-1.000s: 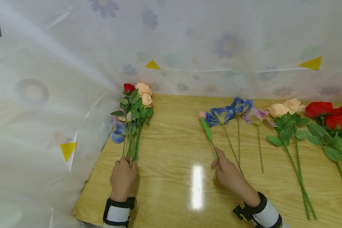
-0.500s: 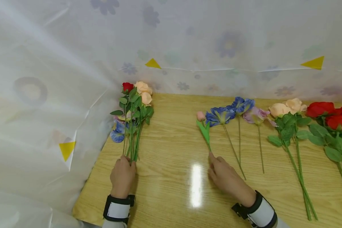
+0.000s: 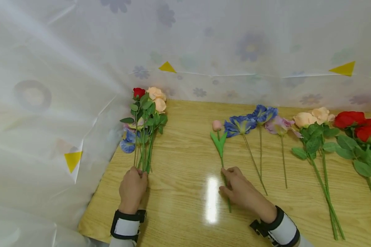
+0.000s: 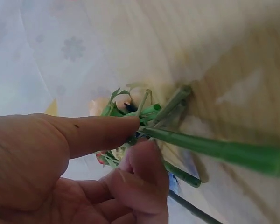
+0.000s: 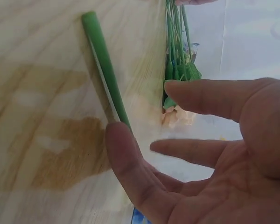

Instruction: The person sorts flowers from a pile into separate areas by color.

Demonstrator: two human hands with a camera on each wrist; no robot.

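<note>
With thumb and fingers, my left hand pinches the lower stems of a flower bunch at the table's left. Red, peach, blue and pinkish-purple blooms show in it. In the left wrist view the green stem ends stick out past the thumb and fingers. A pink tulip with green leaves lies on the wooden table right of the middle. My right hand is spread over its stem; in the right wrist view a fingertip touches the stem, while the thumb stands apart from it.
Right of the tulip lie two blue flowers, a mauve flower, peach roses and red roses. A pale flower-printed sheet hangs behind and at the left of the wooden table.
The tulip has shifted slightly left and turned straighter, its whole stem now showing on the table. My right hand has loosened its grip on it. My left hand stays nearly still.
</note>
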